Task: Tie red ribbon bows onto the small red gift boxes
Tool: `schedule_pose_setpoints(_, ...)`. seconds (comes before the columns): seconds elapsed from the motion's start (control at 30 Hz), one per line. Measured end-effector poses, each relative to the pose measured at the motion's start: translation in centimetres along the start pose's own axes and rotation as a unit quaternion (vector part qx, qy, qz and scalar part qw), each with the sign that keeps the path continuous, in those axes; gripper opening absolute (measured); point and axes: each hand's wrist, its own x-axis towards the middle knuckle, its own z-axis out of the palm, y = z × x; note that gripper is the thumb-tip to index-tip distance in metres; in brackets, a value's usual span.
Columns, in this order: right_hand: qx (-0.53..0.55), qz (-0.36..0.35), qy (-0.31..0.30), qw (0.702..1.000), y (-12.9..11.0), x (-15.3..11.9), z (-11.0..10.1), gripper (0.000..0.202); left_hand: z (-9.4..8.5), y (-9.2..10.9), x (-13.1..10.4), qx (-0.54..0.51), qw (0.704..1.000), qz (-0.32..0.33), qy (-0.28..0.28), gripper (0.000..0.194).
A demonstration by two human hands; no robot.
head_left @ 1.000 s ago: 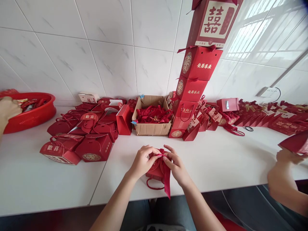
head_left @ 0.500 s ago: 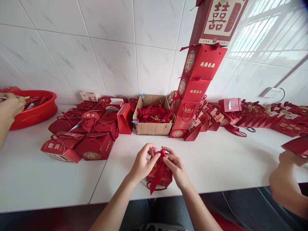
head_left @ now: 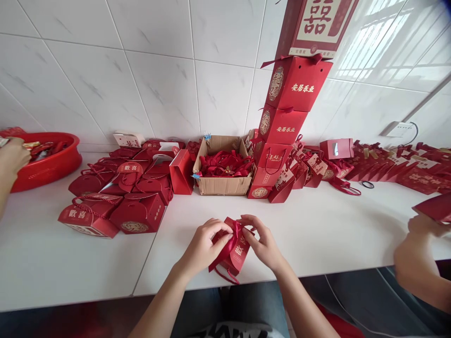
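Observation:
In front of me on the white table a small red gift box (head_left: pixel 240 251) sits turned at an angle, with gold characters on its face and a twisted red cord hanging at the near side. A shiny red ribbon (head_left: pixel 225 251) is tied at its top, with one tail lying over the left side. My left hand (head_left: pixel 207 241) pinches the ribbon between thumb and fingers. My right hand (head_left: pixel 262 241) has thumb and fingertips closed on the ribbon at the right of the knot. The back of the box is partly hidden by my fingers.
A cardboard box (head_left: pixel 225 186) of red ribbons stands behind, beside a tall stack of red boxes (head_left: pixel 282 129). More red gift boxes (head_left: pixel 137 213) crowd the left. Another person's hand reaches into a red basin (head_left: pixel 52 164); at right, a person's hand (head_left: pixel 423 230) holds a red box.
The gift box has been turned, so its gold-lettered face now shows and the ribbon tail points left. My hands have spread slightly apart. The hand at the basin has shifted left.

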Motion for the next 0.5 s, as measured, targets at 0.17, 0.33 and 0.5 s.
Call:
schedule_pose_setpoints(0.17, -0.161, -0.077, -0.013, 0.984, -1.2, 0.9, -1.9, 0.012, -0.4, 0.2, 0.0, 0.025, 0.999, 0.019, -0.006, 0.012)
schedule_pose_setpoints(0.33, -0.195, -0.073, -0.149, 0.967, -3.7, 0.5, -4.4, 0.021, -0.4, 0.5, 0.2, 0.054, 0.998, 0.042, -0.010, 0.014)
schedule_pose_setpoints(0.5, -0.135, -0.061, -0.134, 0.980, -4.3, 1.9, -4.9, 0.035, -0.6, 0.7, 0.3, 0.067, 0.995, 0.065, -0.019, 0.014)
